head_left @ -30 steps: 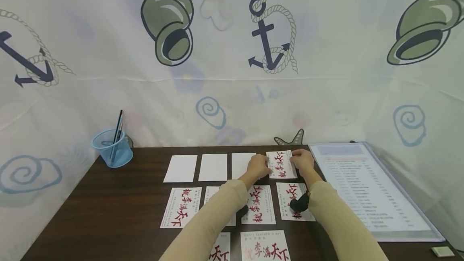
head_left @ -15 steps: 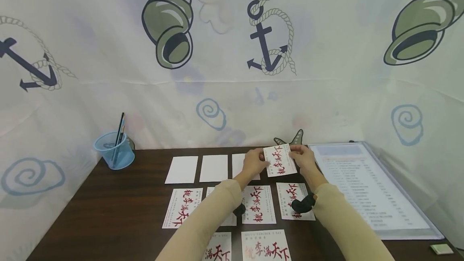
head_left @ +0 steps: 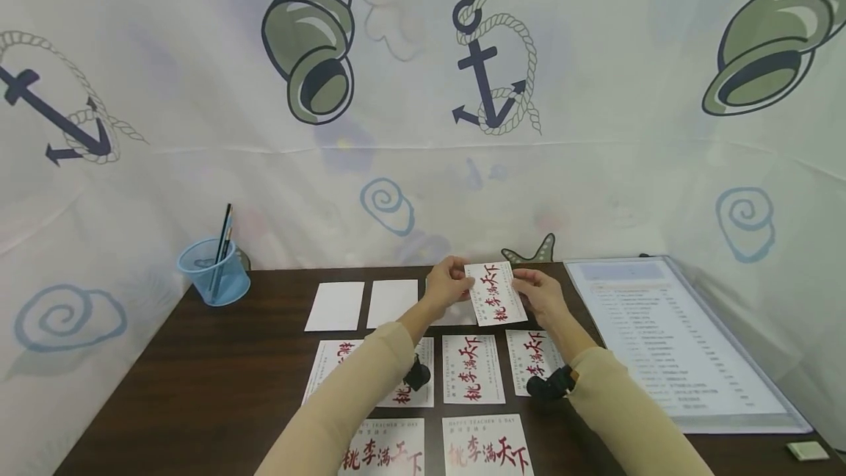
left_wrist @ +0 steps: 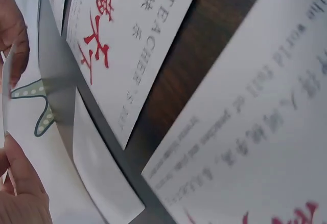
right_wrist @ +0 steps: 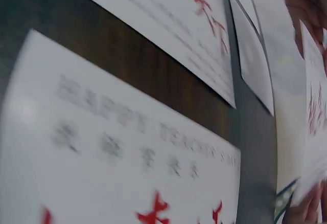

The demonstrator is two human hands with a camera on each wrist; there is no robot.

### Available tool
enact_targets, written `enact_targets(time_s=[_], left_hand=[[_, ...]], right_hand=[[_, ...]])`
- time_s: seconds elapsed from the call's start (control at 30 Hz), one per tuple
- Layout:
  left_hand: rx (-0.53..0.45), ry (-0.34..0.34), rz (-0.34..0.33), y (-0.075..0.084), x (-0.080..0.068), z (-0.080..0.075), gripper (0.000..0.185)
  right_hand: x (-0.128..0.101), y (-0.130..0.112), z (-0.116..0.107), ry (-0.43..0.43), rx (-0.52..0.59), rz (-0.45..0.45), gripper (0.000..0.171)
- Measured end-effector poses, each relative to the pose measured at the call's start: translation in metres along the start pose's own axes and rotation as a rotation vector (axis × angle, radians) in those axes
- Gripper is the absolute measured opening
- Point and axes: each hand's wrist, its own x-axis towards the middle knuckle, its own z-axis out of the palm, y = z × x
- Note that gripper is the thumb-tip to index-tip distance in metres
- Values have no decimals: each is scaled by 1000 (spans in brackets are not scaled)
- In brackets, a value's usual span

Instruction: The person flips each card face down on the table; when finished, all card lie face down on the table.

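A white card with red calligraphy [head_left: 495,293] is held tilted above the dark table [head_left: 198,380], near its far edge. My left hand [head_left: 449,281] pinches the card's left edge and my right hand [head_left: 537,292] pinches its right edge. Beneath and in front of it lie several printed cards [head_left: 472,369] face up in rows. Plain white cards [head_left: 335,305] lie in the far row to the left. The left wrist view shows my left hand's fingers [left_wrist: 18,183] on a thin card edge over printed cards [left_wrist: 127,45]. The right wrist view shows blurred printed cards [right_wrist: 127,147] close up.
A blue mesh pen cup [head_left: 214,271] with pens stands at the table's far left corner. A large sheet in a clear folder [head_left: 667,344] lies along the right side. A small pale block [head_left: 804,450] sits at the near right. A printed curtain [head_left: 423,109] hangs behind.
Both hands lifted the calligraphy card off the far row and carried it up and slightly left. It now hangs tilted above the table.
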Motion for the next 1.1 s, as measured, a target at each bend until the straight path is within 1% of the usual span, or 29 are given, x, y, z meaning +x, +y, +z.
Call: enact_targets(time_s=[0.1, 0.17, 0.2, 0.3, 0.33, 0.4, 0.5, 0.63, 0.7, 0.8, 0.87, 0.93, 1.0, 1.03, 1.1], left_hand=[[1, 43, 27, 3, 2, -1, 33], [0, 80, 49, 6, 3, -1, 32], [1, 98, 59, 7, 4, -1, 31], [7, 138, 87, 10, 5, 1, 32], [7, 150, 93, 12, 5, 2, 32], [0, 162, 99, 14, 4, 4, 33], [-22, 170, 107, 17, 2, 7, 34], [-74, 163, 140, 20, -1, 9, 35], [-87, 149, 173, 21, -2, 10, 34], [-67, 121, 245, 21, -2, 12, 33], [-42, 123, 294, 21, -2, 12, 33], [10, 166, 328, 18, -1, 12, 35], [65, 235, 318, 14, 0, 10, 37], [92, 270, 306, 11, 0, 9, 38], [139, 310, 258, 5, -1, 6, 42]], right_hand=[[-10, -1, 10, 54, -57, -95, 28], [-19, -3, 18, 60, -81, -157, 25], [-23, -4, 23, 53, -81, -184, 24], [-35, -6, 35, -9, -83, -256, 23], [-39, -7, 39, -29, -90, -279, 23], [-44, -7, 44, -39, -127, -333, 22], [-48, -6, 49, -23, -219, -435, 22], [-49, -4, 49, 44, -324, -576, 20], [-50, -3, 48, 78, -338, -632, 18], [-49, -4, 45, 145, -326, -700, 16], [-48, -5, 42, 199, -312, -712, 15], [-45, -7, 38, 249, -295, -692, 15], [-43, -9, 34, 276, -269, -640, 15], [-41, -10, 32, 276, -244, -605, 15], [-38, -12, 27, 269, -185, -529, 16]])
